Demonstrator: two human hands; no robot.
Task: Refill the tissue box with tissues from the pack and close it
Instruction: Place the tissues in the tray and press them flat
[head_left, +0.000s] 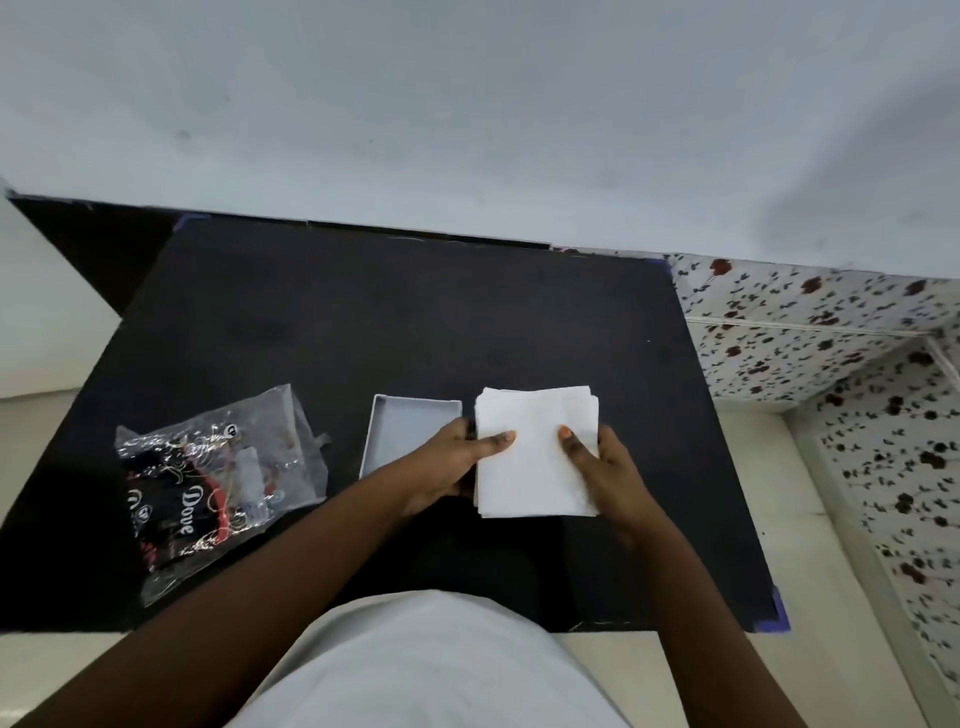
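A stack of white tissues (535, 452) lies flat near the middle of the black table (363, 312). My left hand (457, 462) grips its left edge with the thumb on top. On the right edge sits my right hand (602, 467), thumb pressed on the top sheet. Whatever lies under the stack is hidden. Just left of the stack an open grey box part (410, 421) lies with its hollow side up and nothing inside; my left hand covers its near right corner. The clear plastic tissue pack (218, 483) with dark "Dove" print lies crumpled at the left.
A pale wall rises behind the table's far edge. White cloth with dark red flowers (831, 338) covers furniture to the right. Cream flooring shows at both sides. My white shirt (431, 670) fills the bottom centre.
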